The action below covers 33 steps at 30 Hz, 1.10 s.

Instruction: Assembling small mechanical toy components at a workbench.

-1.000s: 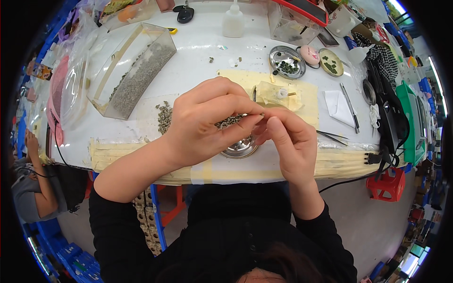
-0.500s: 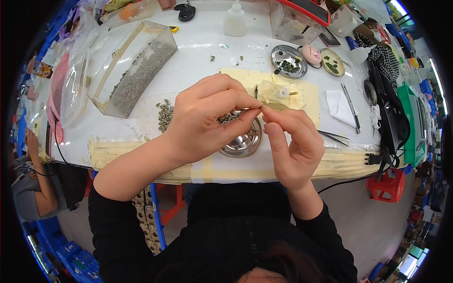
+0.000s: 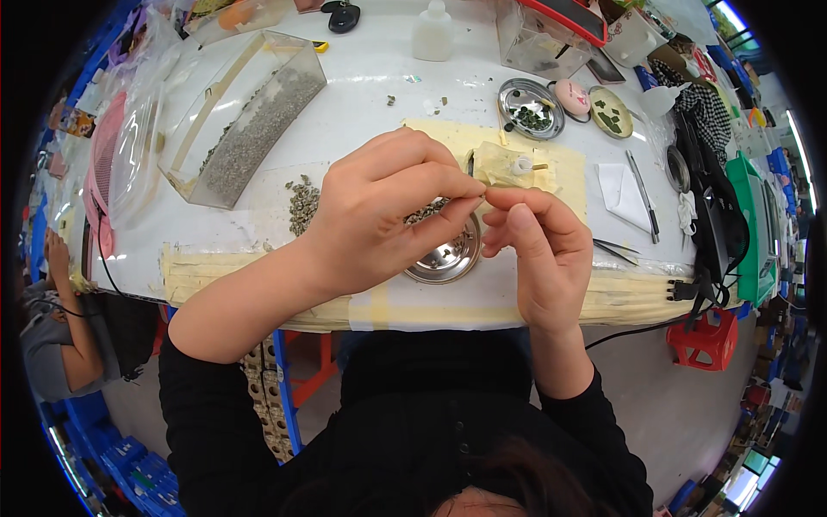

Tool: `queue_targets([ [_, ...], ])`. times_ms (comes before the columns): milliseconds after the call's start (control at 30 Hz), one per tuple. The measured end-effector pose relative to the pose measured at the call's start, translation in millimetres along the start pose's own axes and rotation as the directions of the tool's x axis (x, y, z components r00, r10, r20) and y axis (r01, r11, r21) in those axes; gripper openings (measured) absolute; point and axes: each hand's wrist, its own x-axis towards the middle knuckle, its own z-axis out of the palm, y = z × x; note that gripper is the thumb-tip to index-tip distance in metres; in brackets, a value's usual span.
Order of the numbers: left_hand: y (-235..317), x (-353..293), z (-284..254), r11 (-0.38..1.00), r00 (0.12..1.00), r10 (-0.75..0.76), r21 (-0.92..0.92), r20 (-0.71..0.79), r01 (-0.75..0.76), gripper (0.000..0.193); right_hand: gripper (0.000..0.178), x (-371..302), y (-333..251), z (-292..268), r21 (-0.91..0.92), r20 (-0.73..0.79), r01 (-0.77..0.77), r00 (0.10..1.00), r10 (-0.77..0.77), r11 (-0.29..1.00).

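My left hand (image 3: 388, 207) is pinched, thumb and forefinger together, over a round metal dish (image 3: 448, 260). Whatever sits between those fingertips is too small to make out. My right hand (image 3: 547, 246) meets it at the forefinger tip, its other fingers curled and its thumb raised apart. Small grey-green pieces (image 3: 424, 212) in the dish are partly hidden by my left hand. More of these pieces form a loose pile (image 3: 303, 205) on the table to the left. Just beyond my right hand, a block wrapped in cream tape (image 3: 500, 167) carries a white knob and a short brass-coloured pin.
A clear bin of grey grains (image 3: 258, 121) stands at the back left. Toward the back right are a metal dish with dark green pieces (image 3: 530, 110), a round yellowish lid (image 3: 610, 112) and a white squeeze bottle (image 3: 432, 33). Tweezers (image 3: 616, 251) and a pen (image 3: 642, 196) lie at right.
My right thumb has lifted away from the fingertips and the right hand has turned a little. My left hand keeps its pinch, shifted slightly. The view has moved a bit.
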Motion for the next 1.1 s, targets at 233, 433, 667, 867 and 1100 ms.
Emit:
queue_targets([
  [233,-1.1,-2.2,2.6,0.997,0.997,0.082,0.008,0.013,-0.082,0.027,0.021,3.5,3.6,-3.6,0.144,0.068,-0.137,0.989,0.128,0.980],
  [433,-1.6,-2.0,3.5,0.998,0.998,0.056,0.037,-0.005,-0.056,0.025,0.018,-2.0,2.7,4.0,-0.133,-0.026,0.086,0.996,-0.090,0.987],
  [667,-1.7,-1.3,1.3,0.997,0.997,-0.072,0.014,0.010,0.072,0.023,0.023,0.1,6.3,10.9,-0.604,0.134,0.475,0.852,-0.507,0.640],
  [867,-0.9,-0.9,0.6,0.997,0.997,-0.074,0.010,-0.006,0.074,0.021,0.023,-2.1,11.9,11.5,-0.592,0.057,0.436,0.862,-0.504,0.678],
  [1100,0.6,-1.1,1.1,0.999,0.999,-0.049,-0.013,-0.014,0.049,0.023,0.026,-3.0,12.8,11.4,-0.496,0.006,0.378,0.902,-0.432,0.781],
])
